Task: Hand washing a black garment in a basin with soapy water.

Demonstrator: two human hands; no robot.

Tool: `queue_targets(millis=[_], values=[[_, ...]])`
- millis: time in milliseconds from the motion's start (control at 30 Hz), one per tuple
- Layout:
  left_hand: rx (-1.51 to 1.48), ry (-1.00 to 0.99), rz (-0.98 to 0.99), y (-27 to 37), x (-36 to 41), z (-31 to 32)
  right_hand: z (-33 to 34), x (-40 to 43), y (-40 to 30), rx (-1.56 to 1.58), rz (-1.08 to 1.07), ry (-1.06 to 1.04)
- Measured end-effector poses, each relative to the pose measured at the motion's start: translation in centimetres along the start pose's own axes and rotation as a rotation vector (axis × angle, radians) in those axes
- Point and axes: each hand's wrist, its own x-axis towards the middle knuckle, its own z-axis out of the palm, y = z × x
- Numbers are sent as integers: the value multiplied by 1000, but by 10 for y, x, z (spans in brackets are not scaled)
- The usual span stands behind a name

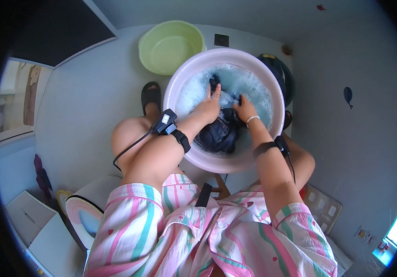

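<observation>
A pink round basin (224, 168) of sudsy water stands before me, between my knees. In it lies a dark wet garment (221, 133), partly under the water. My left hand (210, 104) is over the basin's middle, its fingers touching a bunched dark part of the cloth (214, 80); whether it grips that part is unclear. To its right, my right hand (245, 108) is closed on a small dark fold of the cloth, its fingertips low at the water. Suds hide some of the cloth between the hands.
A light green basin (171, 48) sits beyond at the left, beside the pink one. Dark cloth in a dark green tub (288, 81) is close on the right, near the wall. A toilet (85, 214) stands at the lower left. A floor drain (221, 40) lies beyond the basin.
</observation>
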Motion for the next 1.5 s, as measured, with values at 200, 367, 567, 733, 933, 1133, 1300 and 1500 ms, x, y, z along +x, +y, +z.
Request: queue_targets(millis=[200, 367, 567, 733, 933, 1133, 1300, 1500], values=[[-128, -169, -86, -34, 30, 3, -35, -9, -69, 1115, 430, -122], [-1873, -168, -193, -5, 15, -32, -62, -94, -123, 675, -354, -41], [-1785, -326, -32, 7, -6, -57, -61, -169, -164, 382, -508, 117], [-1814, -270, -106, 24, -21, -62, -62, -147, -169, 408, -369, 220], [-1826, -246, -439, 55, -18, -58, -55, -87, -119, 371, -282, 539], [-1683, -40, -378, 45, 2, -26, -52, -42, -53, 556, 54, 352], [-670, 390, 44, 4, 14, -14, -33, -30, -23, 449, -200, 363], [125, 89, 143, -8, -4, -13, -4, -30, -41, -32, -103, -29]])
